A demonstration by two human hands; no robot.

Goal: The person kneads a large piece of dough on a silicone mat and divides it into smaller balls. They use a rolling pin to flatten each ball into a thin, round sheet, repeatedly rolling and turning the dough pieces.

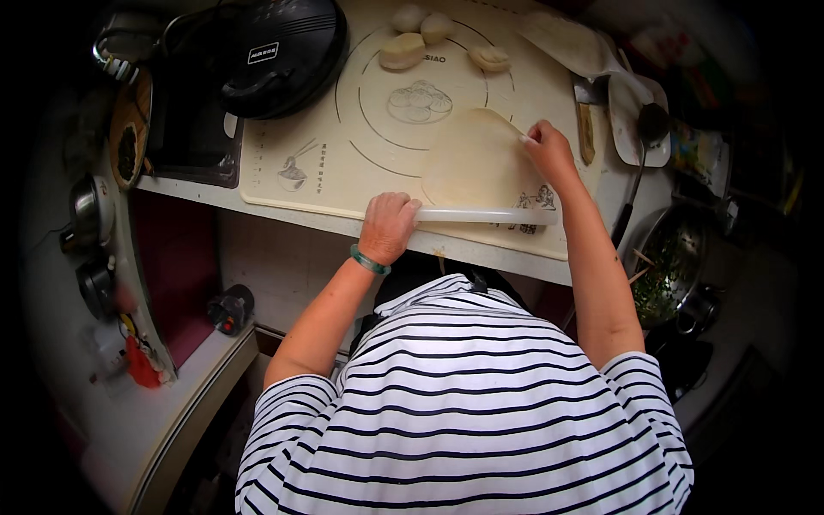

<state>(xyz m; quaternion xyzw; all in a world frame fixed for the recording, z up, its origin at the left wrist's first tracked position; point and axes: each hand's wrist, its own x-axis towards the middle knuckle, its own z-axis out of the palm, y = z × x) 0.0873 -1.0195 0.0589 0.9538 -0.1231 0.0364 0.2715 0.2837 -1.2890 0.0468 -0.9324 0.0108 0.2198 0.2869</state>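
Note:
A thin rolled-out sheet of dough (pixel 473 161) lies on the printed cream mat (pixel 380 187). My right hand (pixel 550 151) pinches its upper right edge between thumb and fingers. My left hand (pixel 389 222), with a green bangle at the wrist, is closed on the left end of a white rolling pin (pixel 486 215), which lies along the near edge of the mat, just below the dough sheet. Beyond the sheet, several dough pieces rest on the mat, among them a thick round one (pixel 402 51) and a folded-looking one (pixel 489 58).
A black electric griddle (pixel 283 58) stands at the back left beside a dark tray (pixel 193 129). To the right are a wooden-handled scraper (pixel 585 132), a white scoop (pixel 573 48) with flour, a white dish (pixel 618 122), a black-handled ladle (pixel 634 187) and a metal bowl of greens (pixel 669 264).

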